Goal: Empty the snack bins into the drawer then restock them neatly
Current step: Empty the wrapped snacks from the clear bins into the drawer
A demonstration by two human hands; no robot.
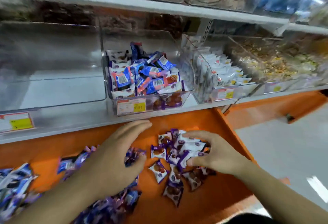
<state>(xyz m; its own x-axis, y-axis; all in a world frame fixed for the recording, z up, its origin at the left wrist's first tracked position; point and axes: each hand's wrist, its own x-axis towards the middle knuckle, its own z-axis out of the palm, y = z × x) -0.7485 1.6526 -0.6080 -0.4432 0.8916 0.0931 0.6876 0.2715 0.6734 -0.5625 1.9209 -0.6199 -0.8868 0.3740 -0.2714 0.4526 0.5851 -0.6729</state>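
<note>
Nearest us, both forearms reach over the open orange drawer (204,197), where purple-and-white snack packets (174,174) lie scattered on its floor. We note the right hand (213,152) with fingers curled down, gripping a cluster of these packets near the drawer's back. We note the left hand (117,154) with fingers extended and slightly bent, lying over packets beneath its palm; we cannot tell whether it grips any. More blue and purple packets (16,184) are heaped at the drawer's left. Above, on the grey shelf (74,120), the clear middle bin (147,81) holds mixed blue and purple packets. The clear bin (51,67) to its left appears bare inside. A white-packet bin (223,74) sits to the right.
</note>
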